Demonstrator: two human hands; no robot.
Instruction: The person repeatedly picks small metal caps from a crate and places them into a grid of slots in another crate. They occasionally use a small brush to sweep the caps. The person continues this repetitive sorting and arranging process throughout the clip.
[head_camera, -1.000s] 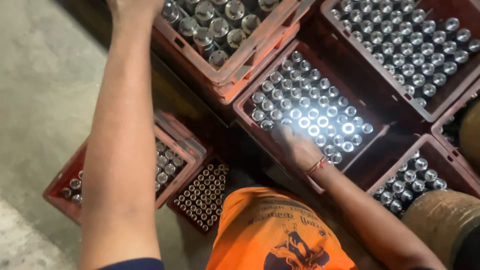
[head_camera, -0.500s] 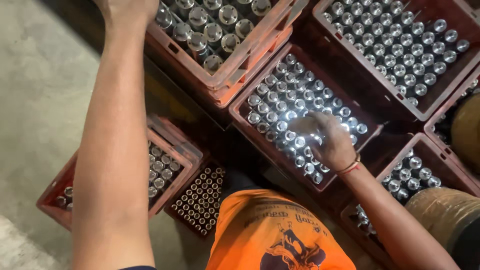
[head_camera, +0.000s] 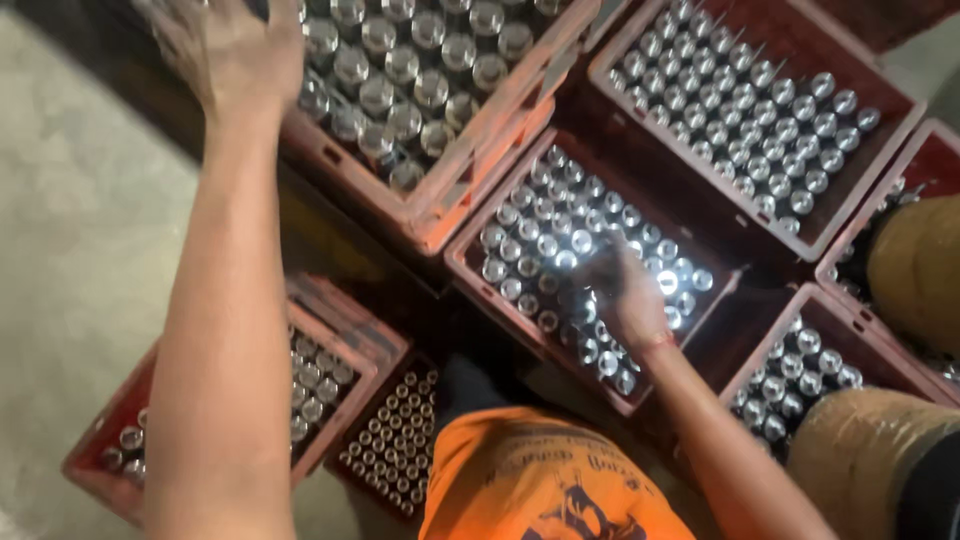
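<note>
The landmark here is the middle crate (head_camera: 470, 262), a red box full of shiny bottle tops, right in front of the orange shirt (head_camera: 520, 490).

Closest to us is the shirt, just below the middle crate. On the floor to the left of that crate sit a low red crate (head_camera: 335, 345) with more bottles and a dark tray of small tubes (head_camera: 395, 445).

The right hand (head_camera: 625, 295) is down inside the middle crate, on top of the bottles (head_camera: 540, 235). It is blurry. Its fingers (head_camera: 598, 272) look bent over the bottle tops, but I cannot tell if they are holding one or just touching. A red thread is around the wrist.

Up and to the left of the middle crate is a stacked crate (head_camera: 440, 195), sitting higher than the rest. The left hand (head_camera: 235, 50) is at its far left edge, next to its bottles. The fingers are spread wide and hold nothing.

Farthest away, up and to the right of the middle crate, is another full crate (head_camera: 770, 215).

What could go wrong: the bottles stand very close together, so a fast grab could knock one into the next and crack it. The stacked crate looks like it sits a bit crooked, so a hard push from the left hand could make it slip.
</note>
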